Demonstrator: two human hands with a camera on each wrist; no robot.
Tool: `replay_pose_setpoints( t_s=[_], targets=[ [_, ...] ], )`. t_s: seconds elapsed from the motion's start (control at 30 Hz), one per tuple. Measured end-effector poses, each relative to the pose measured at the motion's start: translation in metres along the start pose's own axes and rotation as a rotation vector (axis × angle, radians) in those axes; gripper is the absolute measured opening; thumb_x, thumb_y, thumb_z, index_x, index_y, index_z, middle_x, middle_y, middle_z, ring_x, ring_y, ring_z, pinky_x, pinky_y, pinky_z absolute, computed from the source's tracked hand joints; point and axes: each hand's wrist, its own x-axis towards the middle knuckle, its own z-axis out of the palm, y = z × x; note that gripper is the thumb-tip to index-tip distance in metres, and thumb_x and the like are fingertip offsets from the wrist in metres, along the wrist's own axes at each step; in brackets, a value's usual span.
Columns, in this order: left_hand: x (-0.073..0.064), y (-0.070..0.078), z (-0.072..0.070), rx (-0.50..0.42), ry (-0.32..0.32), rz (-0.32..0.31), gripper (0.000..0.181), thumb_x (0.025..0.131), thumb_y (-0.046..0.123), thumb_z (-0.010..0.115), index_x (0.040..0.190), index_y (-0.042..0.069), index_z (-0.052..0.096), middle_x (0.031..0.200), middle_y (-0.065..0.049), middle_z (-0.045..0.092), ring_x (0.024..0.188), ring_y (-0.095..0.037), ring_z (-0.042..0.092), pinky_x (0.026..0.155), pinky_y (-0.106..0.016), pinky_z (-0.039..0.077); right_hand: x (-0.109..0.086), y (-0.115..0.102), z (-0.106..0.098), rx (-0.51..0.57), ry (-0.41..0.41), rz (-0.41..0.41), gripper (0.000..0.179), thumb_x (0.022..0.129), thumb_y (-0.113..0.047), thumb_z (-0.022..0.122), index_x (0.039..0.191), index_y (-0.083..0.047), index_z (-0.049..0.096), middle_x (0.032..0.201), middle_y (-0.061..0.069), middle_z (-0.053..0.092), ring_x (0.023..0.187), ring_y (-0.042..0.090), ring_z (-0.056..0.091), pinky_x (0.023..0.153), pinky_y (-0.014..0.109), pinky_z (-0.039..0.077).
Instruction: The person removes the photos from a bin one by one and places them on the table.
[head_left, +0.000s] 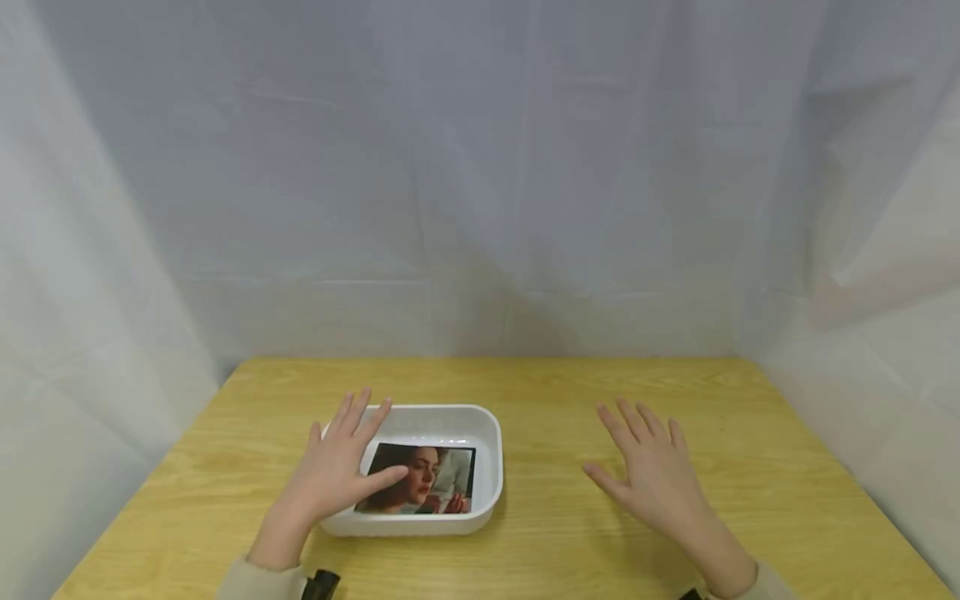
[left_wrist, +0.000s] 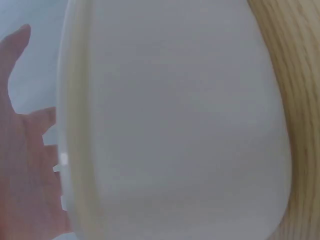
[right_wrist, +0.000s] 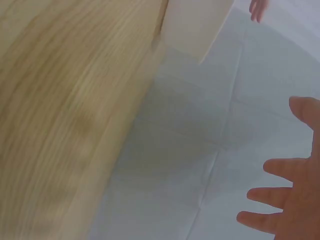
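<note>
A white rectangular tub (head_left: 487, 467) with rounded corners stands left of centre on the table. Inside it lies a glossy picture card (head_left: 453, 471) showing a face and a hand. My left hand (head_left: 333, 471) hovers over the tub's left side with fingers spread and holds nothing; it covers part of the card's left edge. In the left wrist view the tub's outer wall (left_wrist: 180, 110) fills most of the frame, the hand (left_wrist: 27, 165) beyond its rim. My right hand (head_left: 656, 479) is held above the table right of the tub, fingers spread, nothing in it.
The yellow wood-grain table (head_left: 547, 533) reaches back to a pale hanging sheet (head_left: 480, 208), with more sheeting at both sides. Light sleeves (head_left: 258, 579) and black wrist mounts (head_left: 321, 585) show at the bottom of the head view.
</note>
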Motion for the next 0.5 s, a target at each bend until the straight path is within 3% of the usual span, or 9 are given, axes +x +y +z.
replay_pose_setpoints(
  t_s=[0.13, 0.27, 0.37, 0.5],
  targets=[
    [-0.004, 0.0, 0.0, 0.004, 0.029, 0.03, 0.077, 0.077, 0.059, 0.053, 0.135, 0.01, 0.038, 0.138, -0.015, 0.033, 0.125, -0.035, 0.027, 0.089, -0.067, 0.023, -0.002, 0.0, 0.002, -0.003, 0.06, -0.027, 0.066, 0.078, -0.05, 0.058, 0.128, -0.007, 0.046, 0.127, 0.018, 0.046, 0.113, 0.038, 0.042, 0.09, 0.062, 0.027],
    [-0.007, -0.002, 0.002, -0.011, 0.059, 0.063, 0.064, 0.08, 0.051, 0.056, 0.123, 0.004, 0.051, 0.12, -0.013, 0.053, 0.108, -0.033, 0.049, 0.086, -0.053, 0.038, -0.002, -0.001, 0.006, 0.006, 0.112, -0.063, 0.056, 0.075, -0.038, 0.066, 0.117, -0.003, 0.056, 0.111, 0.016, 0.057, 0.101, 0.033, 0.051, 0.086, 0.056, 0.035],
    [-0.011, -0.005, 0.003, -0.024, 0.055, 0.073, 0.063, 0.079, 0.05, 0.058, 0.119, 0.002, 0.054, 0.115, -0.012, 0.056, 0.103, -0.031, 0.052, 0.084, -0.046, 0.042, -0.001, -0.002, 0.008, 0.015, 0.113, -0.078, 0.05, 0.074, -0.035, 0.068, 0.111, -0.002, 0.059, 0.106, 0.015, 0.059, 0.097, 0.032, 0.053, 0.085, 0.053, 0.038],
    [-0.019, -0.014, 0.005, -0.023, 0.052, 0.078, 0.068, 0.076, 0.051, 0.061, 0.119, -0.001, 0.052, 0.117, -0.018, 0.053, 0.107, -0.035, 0.048, 0.087, -0.047, 0.04, 0.001, -0.005, 0.01, 0.022, 0.092, -0.093, 0.049, 0.074, -0.036, 0.068, 0.11, -0.003, 0.06, 0.106, 0.014, 0.06, 0.097, 0.032, 0.054, 0.084, 0.052, 0.04]
  ],
)
